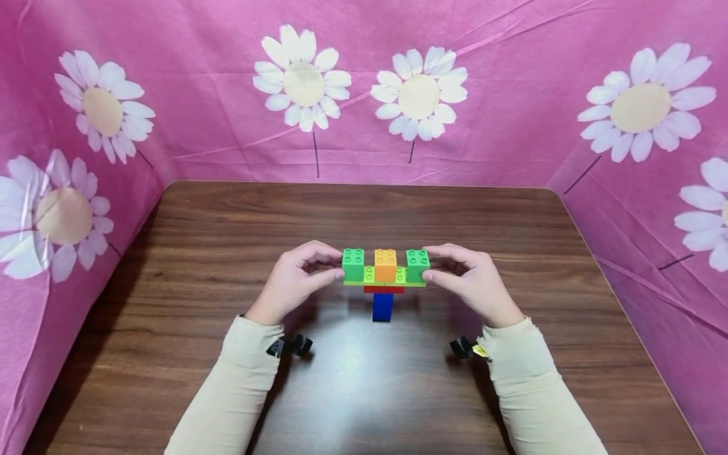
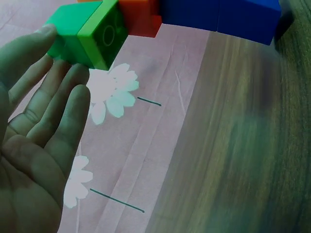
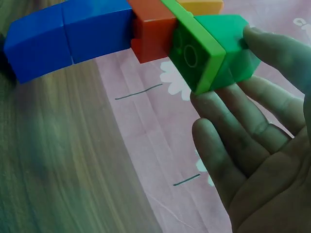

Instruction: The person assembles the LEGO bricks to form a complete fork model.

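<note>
A toy-brick structure stands on the table. Its column is two stacked blue bricks (image 2: 189, 13) with a red brick (image 3: 154, 30) on top. Above lies a flat lime-green layer (image 1: 369, 274), carrying an orange brick (image 1: 385, 265) in the middle and a green brick at each end. At the left end, my left hand (image 1: 296, 275) pinches the left green brick (image 1: 353, 265) between thumb and fingers. My right hand (image 1: 472, 275) pinches the right green brick (image 1: 418, 265) the same way. Both wrist views show the lime-green layer's underside and the palms.
The brown wood-grain table (image 1: 227, 221) extends around the structure. Pink cloth (image 1: 216, 107) with white daisies rises behind it and along both sides. Small black devices (image 1: 301, 344) are worn at the wrists, over light sleeves (image 1: 227, 392).
</note>
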A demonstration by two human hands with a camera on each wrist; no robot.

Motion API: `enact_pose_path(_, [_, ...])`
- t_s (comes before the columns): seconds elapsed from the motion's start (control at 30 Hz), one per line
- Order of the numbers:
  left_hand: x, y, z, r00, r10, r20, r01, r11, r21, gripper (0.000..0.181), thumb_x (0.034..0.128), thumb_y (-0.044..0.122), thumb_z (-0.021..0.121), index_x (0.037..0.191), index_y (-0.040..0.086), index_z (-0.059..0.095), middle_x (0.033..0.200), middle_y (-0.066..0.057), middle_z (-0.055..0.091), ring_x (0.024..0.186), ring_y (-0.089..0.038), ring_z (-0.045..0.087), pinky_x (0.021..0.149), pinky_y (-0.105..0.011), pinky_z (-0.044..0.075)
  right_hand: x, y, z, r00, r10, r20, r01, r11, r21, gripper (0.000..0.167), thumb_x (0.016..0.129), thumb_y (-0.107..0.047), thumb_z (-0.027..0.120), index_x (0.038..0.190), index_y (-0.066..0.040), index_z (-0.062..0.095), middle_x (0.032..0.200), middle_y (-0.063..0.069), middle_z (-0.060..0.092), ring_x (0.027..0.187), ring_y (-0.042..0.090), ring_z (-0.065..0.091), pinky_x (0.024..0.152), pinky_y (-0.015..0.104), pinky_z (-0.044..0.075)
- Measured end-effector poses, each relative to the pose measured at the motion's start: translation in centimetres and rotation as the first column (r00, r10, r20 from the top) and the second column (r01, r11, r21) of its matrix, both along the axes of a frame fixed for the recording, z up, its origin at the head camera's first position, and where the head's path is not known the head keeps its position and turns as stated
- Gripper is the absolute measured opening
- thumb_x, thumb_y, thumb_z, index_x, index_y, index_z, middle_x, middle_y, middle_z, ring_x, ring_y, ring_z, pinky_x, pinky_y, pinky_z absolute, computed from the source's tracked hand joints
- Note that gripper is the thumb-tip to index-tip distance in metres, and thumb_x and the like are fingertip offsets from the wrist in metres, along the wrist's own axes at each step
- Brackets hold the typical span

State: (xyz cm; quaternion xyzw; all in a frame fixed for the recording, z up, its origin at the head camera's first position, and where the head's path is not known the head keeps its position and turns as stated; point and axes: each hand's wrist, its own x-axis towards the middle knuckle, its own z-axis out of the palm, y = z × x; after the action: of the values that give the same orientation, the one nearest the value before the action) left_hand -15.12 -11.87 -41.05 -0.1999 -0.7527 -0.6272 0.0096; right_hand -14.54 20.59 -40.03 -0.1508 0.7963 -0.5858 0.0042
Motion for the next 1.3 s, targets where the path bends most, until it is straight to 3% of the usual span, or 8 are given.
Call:
enact_pose_path(0.2, [-0.1,0.2,-0.3,1.000,0.026,0.002,-0.026,1.000,0.001,0.024,0.0851,0.001,0.078,0.108,0.000,0.072,0.099,-0.012,0.074,0.085,-0.015,0.071,0.078,-0.029,0.058,-0.2,-0.3,-0.7,0.999,-0.044,-0.012,0.044,0.999,0.024,0.035,0.086,-0.011,0.080,0.121,-0.007,0.073,0.108,0.001,0.072,0.083,0.013,0.064,0.066,0.024,0.054])
enact_pose_path(0.47, [-0.2,0.4,-0.7,0.997,0.076,0.026,-0.075,0.996,-0.047,0.017,0.0875,0.005,0.077,0.104,0.002,0.072,0.095,-0.010,0.074,0.079,-0.012,0.067,0.071,-0.024,0.055,-0.6,-0.5,-1.4,0.996,-0.064,0.054,0.059,0.995,0.081,0.037,0.089,-0.022,0.078,0.122,-0.008,0.073,0.114,0.007,0.073,0.099,0.017,0.066,0.075,0.022,0.053])
enact_pose_path(0.73, [-0.5,0.4,-1.2,0.993,0.111,0.041,-0.104,0.984,-0.143,0.016,0.0900,0.013,0.076,0.105,0.005,0.074,0.093,-0.006,0.075,0.079,-0.014,0.064,0.070,-0.024,0.050,-1.2,-1.0,-2.4,0.986,-0.010,0.165,0.021,0.998,-0.066,0.035,0.095,-0.013,0.070,0.124,0.006,0.067,0.106,0.014,0.074,0.082,0.013,0.072,0.077,0.036,0.059])
enact_pose_path(0.93, [-0.8,0.5,-2.0,0.989,0.135,0.057,-0.119,0.968,-0.223,0.016,0.0918,0.016,0.074,0.105,0.007,0.075,0.091,-0.003,0.074,0.074,-0.015,0.060,0.065,-0.026,0.048,-1.3,-1.4,-2.8,0.969,-0.050,0.241,0.061,0.997,-0.037,0.035,0.096,-0.019,0.069,0.123,0.004,0.069,0.110,0.015,0.074,0.081,0.013,0.071,0.078,0.040,0.059])
enact_pose_path(1.13, [-1.0,0.7,-2.5,0.986,0.118,0.122,-0.085,0.965,-0.246,0.020,0.0918,0.018,0.075,0.108,0.006,0.073,0.093,-0.004,0.074,0.080,-0.016,0.065,0.069,-0.026,0.052,-1.5,-1.6,-3.3,0.947,-0.075,0.312,0.088,0.996,-0.028,0.037,0.097,-0.022,0.068,0.122,0.005,0.069,0.109,0.015,0.074,0.079,0.015,0.070,0.078,0.043,0.059])
enact_pose_path(1.3, [-1.1,0.6,-2.9,0.972,0.056,0.226,-0.014,0.982,-0.187,0.030,0.0865,0.011,0.080,0.113,0.002,0.068,0.100,-0.010,0.074,0.092,-0.021,0.070,0.076,-0.027,0.057,-1.7,-1.6,-3.9,0.931,-0.081,0.355,0.101,0.994,-0.036,0.037,0.097,-0.021,0.068,0.122,0.006,0.069,0.103,0.010,0.074,0.077,0.016,0.068,0.078,0.040,0.059])
